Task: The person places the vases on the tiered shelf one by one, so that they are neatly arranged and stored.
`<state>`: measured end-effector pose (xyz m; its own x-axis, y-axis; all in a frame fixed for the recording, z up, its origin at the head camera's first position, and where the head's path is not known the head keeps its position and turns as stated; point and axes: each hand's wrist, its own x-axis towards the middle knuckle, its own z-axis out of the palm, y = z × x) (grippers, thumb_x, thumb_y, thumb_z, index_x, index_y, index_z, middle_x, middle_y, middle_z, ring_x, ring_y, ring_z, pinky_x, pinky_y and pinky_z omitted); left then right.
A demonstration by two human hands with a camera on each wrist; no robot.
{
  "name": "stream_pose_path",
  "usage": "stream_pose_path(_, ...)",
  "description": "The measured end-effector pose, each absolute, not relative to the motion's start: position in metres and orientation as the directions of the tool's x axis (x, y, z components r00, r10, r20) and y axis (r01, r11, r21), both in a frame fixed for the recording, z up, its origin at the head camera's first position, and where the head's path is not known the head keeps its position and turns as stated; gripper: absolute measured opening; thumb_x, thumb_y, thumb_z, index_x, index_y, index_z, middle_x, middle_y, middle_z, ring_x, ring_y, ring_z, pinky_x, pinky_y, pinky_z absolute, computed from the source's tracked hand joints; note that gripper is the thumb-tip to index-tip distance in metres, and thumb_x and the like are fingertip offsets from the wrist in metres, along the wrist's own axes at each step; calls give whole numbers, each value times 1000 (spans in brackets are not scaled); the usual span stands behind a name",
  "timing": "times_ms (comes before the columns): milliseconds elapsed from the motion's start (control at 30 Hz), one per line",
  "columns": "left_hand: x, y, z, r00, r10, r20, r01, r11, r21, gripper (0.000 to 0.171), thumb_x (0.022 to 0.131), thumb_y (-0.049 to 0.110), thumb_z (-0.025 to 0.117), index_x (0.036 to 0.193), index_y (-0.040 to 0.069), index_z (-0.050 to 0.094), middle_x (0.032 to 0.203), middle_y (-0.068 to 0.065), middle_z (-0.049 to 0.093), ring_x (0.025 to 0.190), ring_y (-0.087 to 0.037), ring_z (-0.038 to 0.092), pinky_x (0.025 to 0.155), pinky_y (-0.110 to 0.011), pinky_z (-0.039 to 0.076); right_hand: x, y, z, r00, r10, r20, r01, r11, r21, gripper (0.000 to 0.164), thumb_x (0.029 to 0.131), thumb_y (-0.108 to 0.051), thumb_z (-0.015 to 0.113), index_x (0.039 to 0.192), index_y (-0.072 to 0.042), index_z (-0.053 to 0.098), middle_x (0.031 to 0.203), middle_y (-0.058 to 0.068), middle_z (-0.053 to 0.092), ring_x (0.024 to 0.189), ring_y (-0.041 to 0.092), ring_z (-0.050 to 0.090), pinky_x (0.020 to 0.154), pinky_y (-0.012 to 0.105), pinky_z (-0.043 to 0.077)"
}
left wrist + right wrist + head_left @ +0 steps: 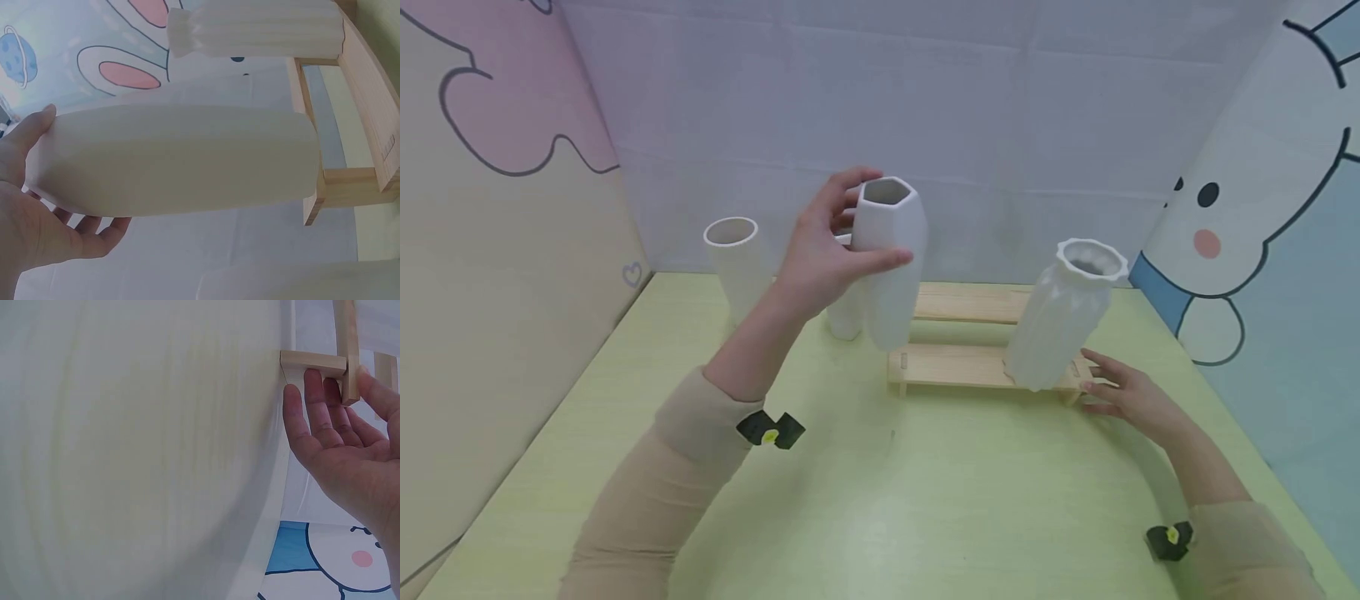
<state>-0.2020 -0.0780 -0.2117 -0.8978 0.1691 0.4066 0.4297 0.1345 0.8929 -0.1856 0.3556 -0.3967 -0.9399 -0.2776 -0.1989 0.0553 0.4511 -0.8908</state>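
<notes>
My left hand point(822, 254) grips a tall white vase point(891, 275) with an angular mouth, thumb on its near side and fingers round the back. The vase is upright, its base close to the left end of a two-step wooden rack point(951, 367). On the rack's right part stands a white ribbed vase point(1060, 321) with a wavy rim. My right hand point(1138, 408) holds the rack's right end. In the right wrist view, the thumb is on one side of the wooden leg point(352, 381) and the bent fingers on the other.
A white round-mouthed vase point(737, 267) stands on the table point(880, 500) at the back left. Another white vase point(844, 317) is partly hidden behind the left hand and the held vase. A pale cloth wall point(820, 100) closes off the back; printed panels flank both sides.
</notes>
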Motion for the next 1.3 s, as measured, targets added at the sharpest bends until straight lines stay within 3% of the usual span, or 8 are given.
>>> stream_pose_path(500,-210,-53,-235,-883,234,406,441,122,889,77,66,13,87,130,31,49,120,-1,55,104,-18,55,76,-38,56,-187,356,-399,-942,-275,-195,51,456,-888,73,97,-25,53,150,-1,9,149,36,9,99,1,58,86,38,53)
stream_pose_path(833,-220,-38,-254,-878,252,407,445,118,888,77,66,16,87,131,31,48,123,1,55,105,-16,54,77,-37,55,-187,355,-398,-941,-265,-210,51,503,-863,73,97,-29,52,151,-4,9,150,34,9,120,42,48,86,39,53)
stream_pose_path(933,-223,-33,-259,-879,268,395,440,135,888,77,66,18,87,131,33,48,125,2,55,106,-16,54,77,-36,54,-187,355,-397,-941,-266,-211,51,503,-863,73,98,-29,52,151,-4,8,150,34,9,119,39,50,86,39,53)
stream_pose_path(1100,-228,-23,-268,-872,293,392,449,162,879,78,65,20,88,131,33,48,125,2,56,108,-16,54,77,-35,54,-187,356,-397,-941,-268,-209,51,496,-867,73,97,-27,52,151,-3,8,150,35,9,111,23,58,86,38,53)
stream_pose_path(1300,-233,-14,-275,-870,304,387,455,194,869,79,64,21,88,132,31,47,125,0,57,107,-17,55,76,-34,54,-187,356,-398,-940,-265,-216,58,499,-865,74,98,-29,52,151,-4,7,147,38,11,115,35,55,86,38,53)
